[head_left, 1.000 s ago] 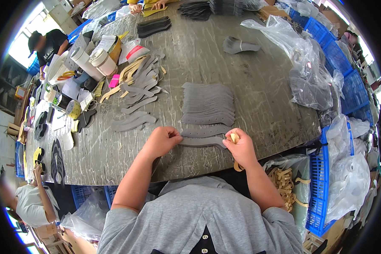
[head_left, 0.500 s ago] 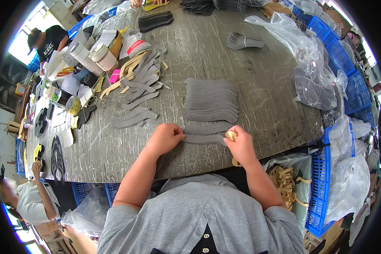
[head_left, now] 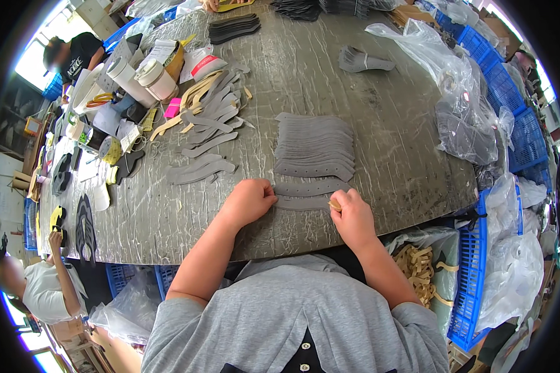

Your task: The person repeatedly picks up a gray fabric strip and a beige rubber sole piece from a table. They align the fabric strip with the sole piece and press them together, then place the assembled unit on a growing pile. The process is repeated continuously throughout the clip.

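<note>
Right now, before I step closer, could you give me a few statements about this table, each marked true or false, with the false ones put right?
1. The left fingers are at the left end of the nearest strip. True.
2. The left fingers hold the tan piece. False: the right fingers hold it.
3. The big grey stack lies farther from the person than that strip. True.
4. The pink block lies right of that stack. False: it lies left of it.
5. A blue crate stands at the right. True.
</note>
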Action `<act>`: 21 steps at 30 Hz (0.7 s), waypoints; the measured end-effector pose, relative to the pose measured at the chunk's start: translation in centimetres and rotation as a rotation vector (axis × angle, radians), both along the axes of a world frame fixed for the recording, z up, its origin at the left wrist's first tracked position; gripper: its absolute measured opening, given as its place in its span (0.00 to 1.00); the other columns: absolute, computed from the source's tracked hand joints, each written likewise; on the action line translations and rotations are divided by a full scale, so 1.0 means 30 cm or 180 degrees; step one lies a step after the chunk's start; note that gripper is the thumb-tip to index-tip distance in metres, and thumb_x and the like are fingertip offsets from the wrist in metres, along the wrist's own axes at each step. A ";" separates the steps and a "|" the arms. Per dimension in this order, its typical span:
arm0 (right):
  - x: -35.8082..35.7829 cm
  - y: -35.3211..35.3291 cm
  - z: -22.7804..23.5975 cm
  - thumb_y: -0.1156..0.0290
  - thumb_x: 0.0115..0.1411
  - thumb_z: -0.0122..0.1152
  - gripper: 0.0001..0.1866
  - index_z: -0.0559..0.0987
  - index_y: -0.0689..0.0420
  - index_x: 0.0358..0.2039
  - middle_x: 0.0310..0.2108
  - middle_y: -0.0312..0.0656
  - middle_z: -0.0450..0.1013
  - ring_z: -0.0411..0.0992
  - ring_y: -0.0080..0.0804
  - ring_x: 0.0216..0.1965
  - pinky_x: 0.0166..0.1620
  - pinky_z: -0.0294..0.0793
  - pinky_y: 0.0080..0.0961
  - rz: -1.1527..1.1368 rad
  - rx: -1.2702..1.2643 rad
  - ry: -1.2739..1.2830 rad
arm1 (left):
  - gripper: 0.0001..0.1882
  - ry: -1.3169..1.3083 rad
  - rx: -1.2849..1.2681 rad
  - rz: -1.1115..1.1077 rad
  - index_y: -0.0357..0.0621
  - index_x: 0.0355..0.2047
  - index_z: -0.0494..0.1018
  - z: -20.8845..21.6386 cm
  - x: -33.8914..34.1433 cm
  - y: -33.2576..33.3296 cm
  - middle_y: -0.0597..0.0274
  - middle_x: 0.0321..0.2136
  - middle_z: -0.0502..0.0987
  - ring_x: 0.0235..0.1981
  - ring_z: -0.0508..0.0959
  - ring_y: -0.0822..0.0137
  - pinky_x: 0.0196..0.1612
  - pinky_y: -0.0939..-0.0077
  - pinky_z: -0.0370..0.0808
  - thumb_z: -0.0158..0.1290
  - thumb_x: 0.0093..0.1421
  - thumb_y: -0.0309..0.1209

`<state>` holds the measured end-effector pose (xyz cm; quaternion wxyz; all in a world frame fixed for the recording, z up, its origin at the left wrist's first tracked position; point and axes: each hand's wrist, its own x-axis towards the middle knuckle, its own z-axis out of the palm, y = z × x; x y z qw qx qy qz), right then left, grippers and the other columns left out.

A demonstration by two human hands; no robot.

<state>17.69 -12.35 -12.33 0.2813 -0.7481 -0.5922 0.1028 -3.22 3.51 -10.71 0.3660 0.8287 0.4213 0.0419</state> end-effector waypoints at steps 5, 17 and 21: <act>-0.046 -0.008 0.012 0.77 0.54 0.57 0.23 0.81 0.37 0.48 0.30 0.39 0.60 0.71 0.36 0.26 0.28 0.73 0.32 0.0865 0.0043 -0.0568 | 0.09 0.0149 0.0103 -0.0088 0.37 0.26 0.77 0.009 0.011 0.000 0.50 0.23 0.79 0.25 0.79 0.54 0.32 0.65 0.74 0.60 0.52 0.32; -0.106 0.132 0.069 0.72 0.50 0.67 0.12 0.81 0.56 0.37 0.38 0.43 0.74 0.76 0.45 0.33 0.36 0.75 0.35 0.0962 0.0275 0.0733 | 0.07 -0.0654 -0.0440 0.0425 0.37 0.26 0.77 0.026 -0.026 -0.047 0.64 0.17 0.74 0.20 0.71 0.73 0.25 0.76 0.69 0.63 0.52 0.28; -0.128 0.161 0.029 0.75 0.52 0.64 0.08 0.79 0.58 0.35 0.32 0.45 0.76 0.76 0.47 0.33 0.36 0.75 0.36 0.0903 0.0364 0.0881 | 0.07 -0.0915 -0.0800 0.0719 0.38 0.28 0.77 0.079 -0.042 -0.065 0.66 0.19 0.74 0.22 0.69 0.77 0.26 0.79 0.67 0.64 0.52 0.27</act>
